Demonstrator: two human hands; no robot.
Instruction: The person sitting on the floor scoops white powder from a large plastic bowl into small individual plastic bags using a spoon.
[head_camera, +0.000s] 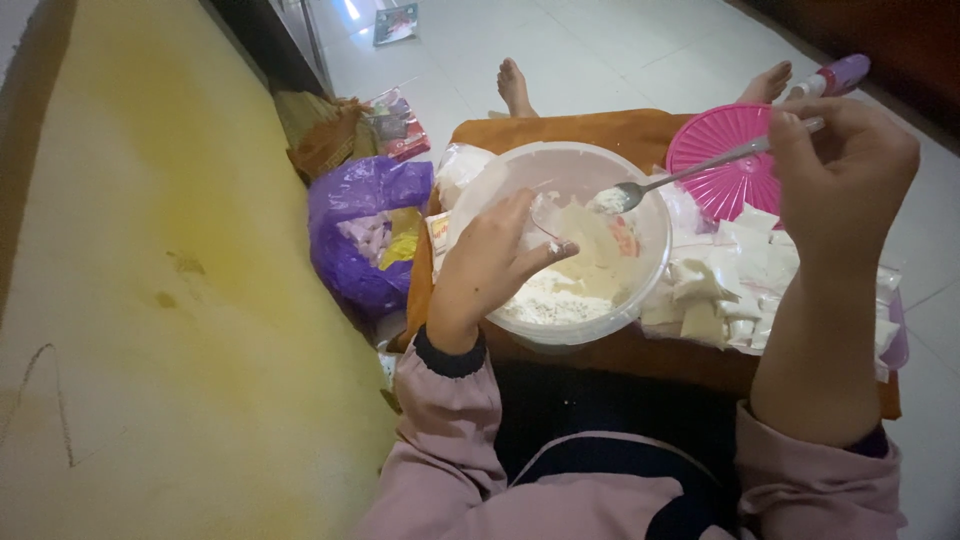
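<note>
Head view: right hand (842, 170), fingers closed round a slim metal spoon (690, 173) whose bowl carries white powder above a round translucent plastic tub (640, 215) of white powder. Left hand (497, 262), fingers pinched on a small clear plastic pouch (552, 214) over that tub. Beneath the right wrist: heap of small white filled packets (730, 285). Behind the right hand: round pink plastic lid (715, 165). Left of the left hand: purple plastic bag (362, 230).

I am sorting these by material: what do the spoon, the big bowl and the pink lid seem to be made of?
Spoon: likely metal, shiny grey glint. Bowl: apparently translucent plastic, its wall lets light through. Pink lid: probably plastic, even colour with moulded ribs.
</note>
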